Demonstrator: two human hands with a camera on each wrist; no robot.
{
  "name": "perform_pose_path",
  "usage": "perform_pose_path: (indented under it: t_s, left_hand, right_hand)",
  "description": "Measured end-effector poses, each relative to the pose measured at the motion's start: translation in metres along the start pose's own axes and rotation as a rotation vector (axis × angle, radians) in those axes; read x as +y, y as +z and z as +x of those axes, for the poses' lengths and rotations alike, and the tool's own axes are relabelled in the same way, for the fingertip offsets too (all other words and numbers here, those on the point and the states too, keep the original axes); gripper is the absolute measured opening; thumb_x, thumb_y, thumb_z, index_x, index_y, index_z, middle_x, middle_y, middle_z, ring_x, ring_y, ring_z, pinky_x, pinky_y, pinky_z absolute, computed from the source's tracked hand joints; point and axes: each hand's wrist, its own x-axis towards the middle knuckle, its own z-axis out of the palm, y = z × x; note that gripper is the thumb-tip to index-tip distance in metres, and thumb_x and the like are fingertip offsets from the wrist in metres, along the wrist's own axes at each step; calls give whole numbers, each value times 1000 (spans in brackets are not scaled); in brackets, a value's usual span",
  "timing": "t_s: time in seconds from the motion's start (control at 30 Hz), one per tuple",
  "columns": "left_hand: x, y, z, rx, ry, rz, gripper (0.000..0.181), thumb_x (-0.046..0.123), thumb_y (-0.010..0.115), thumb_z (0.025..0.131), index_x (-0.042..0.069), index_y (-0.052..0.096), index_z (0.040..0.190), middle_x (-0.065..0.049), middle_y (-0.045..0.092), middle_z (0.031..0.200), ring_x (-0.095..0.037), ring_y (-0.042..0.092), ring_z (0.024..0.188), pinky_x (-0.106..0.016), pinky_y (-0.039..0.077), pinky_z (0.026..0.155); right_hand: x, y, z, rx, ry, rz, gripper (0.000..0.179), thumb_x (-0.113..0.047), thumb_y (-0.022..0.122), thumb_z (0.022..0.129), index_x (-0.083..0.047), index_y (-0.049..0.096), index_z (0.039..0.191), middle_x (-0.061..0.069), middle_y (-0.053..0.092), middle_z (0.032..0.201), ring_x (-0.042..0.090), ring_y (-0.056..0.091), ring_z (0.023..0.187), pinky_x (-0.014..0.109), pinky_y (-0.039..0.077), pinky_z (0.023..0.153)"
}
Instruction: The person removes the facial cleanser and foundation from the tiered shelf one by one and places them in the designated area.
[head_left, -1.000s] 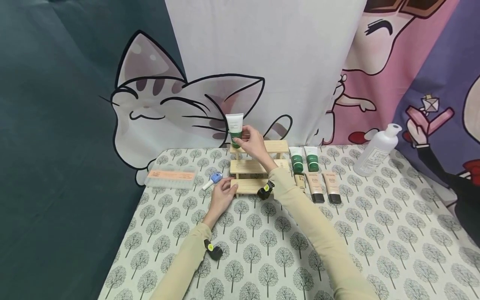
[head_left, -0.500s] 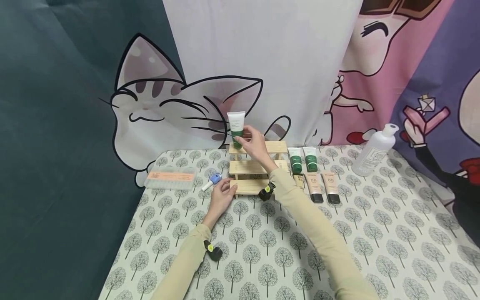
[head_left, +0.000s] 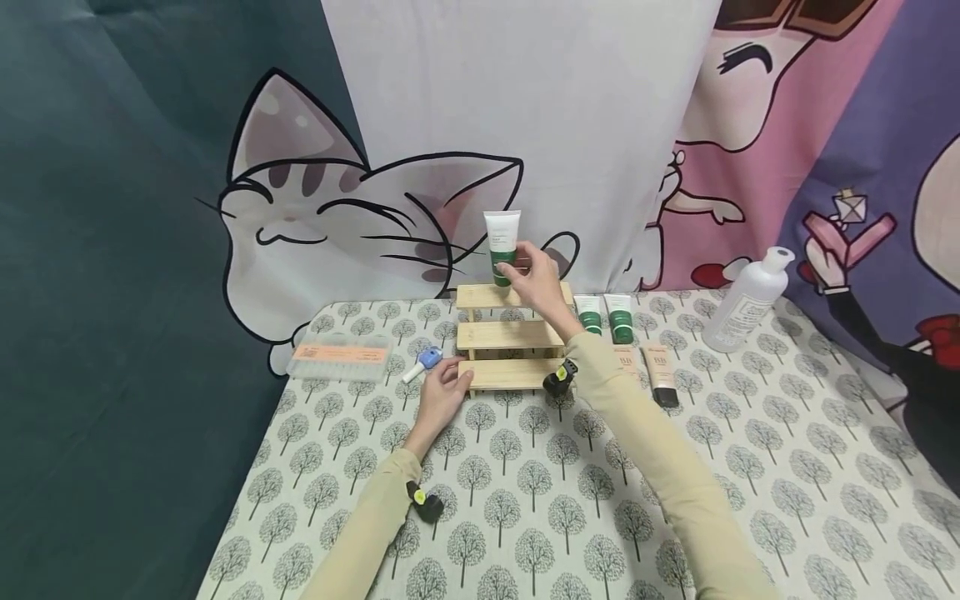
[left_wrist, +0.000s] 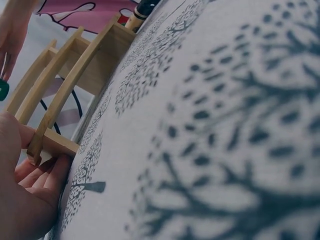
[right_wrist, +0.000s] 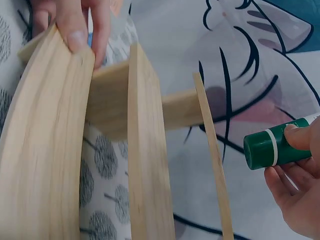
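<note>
A green-and-white squeeze tube point(head_left: 502, 237) is held cap-down by my right hand point(head_left: 538, 279), thumb on one side and fingers on the other. It is over the middle of the top board of a three-step wooden display rack point(head_left: 517, 335). In the right wrist view, a gap separates its green cap point(right_wrist: 261, 150) from the thin edge of the top board point(right_wrist: 212, 150). My left hand point(head_left: 442, 392) grips the left end of the lowest board; the left wrist view has its thumb above and fingers underneath. All three boards look bare.
Right of the rack lie two more green-and-white tubes point(head_left: 620, 318) and beige BB cream tubes point(head_left: 662, 375), partly behind the right sleeve. A white bottle point(head_left: 746, 308) leans farther right. On the left are a clear case point(head_left: 341, 358) and a small blue-and-white item point(head_left: 424, 362). A printed curtain point(head_left: 420, 100) hangs behind.
My right hand has carried the tube rightward from the top board's left end to its middle, slightly higher. The left hand keeps its grip on the rack.
</note>
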Motion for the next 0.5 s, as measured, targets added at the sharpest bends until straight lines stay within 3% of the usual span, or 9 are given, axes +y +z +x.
perform_pose_path:
  t_s: [0.5]
  left_hand:
    - [0, 1, 1, 5, -6, -39, 42, 14, 68, 96, 0, 58, 135, -27, 64, 131, -41, 66, 120, -40, 58, 101]
  right_hand:
    - [12, -60, -5, 48, 77, -10, 42, -16, 66, 98, 1, 54, 134, 25, 66, 126, 37, 66, 112, 47, 56, 104]
